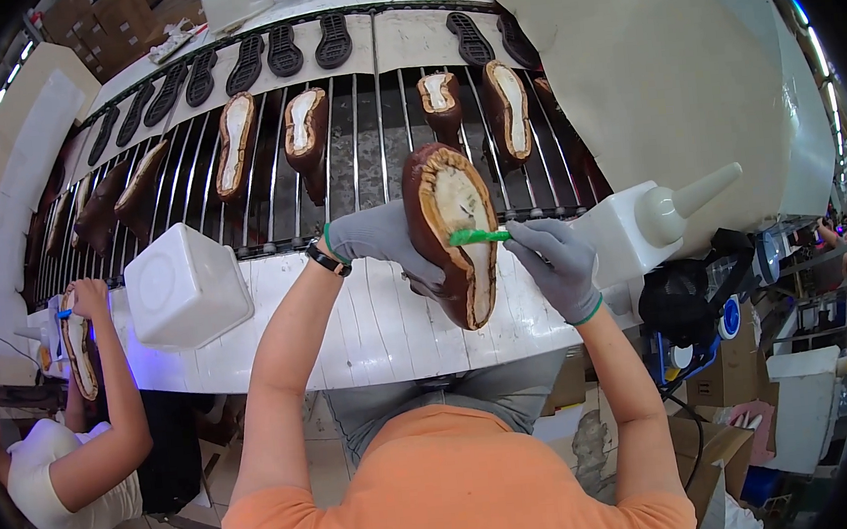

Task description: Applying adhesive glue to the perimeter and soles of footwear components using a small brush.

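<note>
My gloved left hand is wrapped round the side of a brown leather shoe upper, held bottom up above the table edge. Its underside shows a folded tan rim around a pale middle. In my gloved right hand is a green brush, pinched between the fingers. The brush head lies across the shoe's underside, touching or just over it. Part of the brush's handle is hidden in the glove.
Ahead runs a metal-rod conveyor carrying brown uppers, with black soles on the strip beyond. A white square container stands left, a white nozzle bottle right. At far left a co-worker's hand works on another upper.
</note>
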Available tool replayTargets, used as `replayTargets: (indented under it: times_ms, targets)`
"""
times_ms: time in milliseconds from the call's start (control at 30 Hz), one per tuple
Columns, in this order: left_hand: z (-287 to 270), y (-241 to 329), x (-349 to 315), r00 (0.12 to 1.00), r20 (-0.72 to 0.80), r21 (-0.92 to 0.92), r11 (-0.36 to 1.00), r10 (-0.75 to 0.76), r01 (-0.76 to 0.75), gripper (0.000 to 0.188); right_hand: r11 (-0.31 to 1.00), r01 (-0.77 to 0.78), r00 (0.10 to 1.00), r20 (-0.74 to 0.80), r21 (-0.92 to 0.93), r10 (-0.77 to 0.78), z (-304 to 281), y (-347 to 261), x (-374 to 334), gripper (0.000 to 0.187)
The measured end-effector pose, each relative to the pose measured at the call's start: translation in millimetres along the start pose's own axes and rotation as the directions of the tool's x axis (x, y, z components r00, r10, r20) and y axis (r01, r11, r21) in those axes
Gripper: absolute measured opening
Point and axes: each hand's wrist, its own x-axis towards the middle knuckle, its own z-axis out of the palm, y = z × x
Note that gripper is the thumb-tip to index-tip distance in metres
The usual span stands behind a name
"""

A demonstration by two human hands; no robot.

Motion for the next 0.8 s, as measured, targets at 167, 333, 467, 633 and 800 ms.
replayTargets:
  times_ms: [167,333,467,633,800]
  targets:
    - [-10.8,-20.2,-4.7,0.998,-0.067,-0.136,0.991,-0.01,0.001,0.068,0.968,-0.241,0.941,0.26,0.07,0.215,-12.8,18.0,-33.9,0.019]
    - [-4.6,-63.4,-16.1,0.957,-0.258,-0.211,0.974,-0.133,0.079,0.065,0.525,-0.84,0.506,0.542,0.135,0.67,-54.3,30.5,-65.9,0.022]
    - [33.0,-109.2,-24.1,0.838,-0.533,-0.437,0.887,-0.121,-0.149,0.059,0.487,-0.869,0.492,0.27,0.091,0.827,-82.3,23.5,-96.5,0.024]
    - [123.2,-136.6,-33.2,0.816,-0.427,-0.899,0.276,-0.389,-0.339,0.078,0.513,-0.777,0.54,0.033,-0.366,0.841,-84.8,14.6,-125.3,0.026]
    - [175.6,-120.9,-44.2,0.961,-0.205,-0.963,-0.134,-0.188,-0.232,0.076,0.453,-0.631,0.564,0.028,-0.63,0.825,-71.8,16.8,-127.9,0.022]
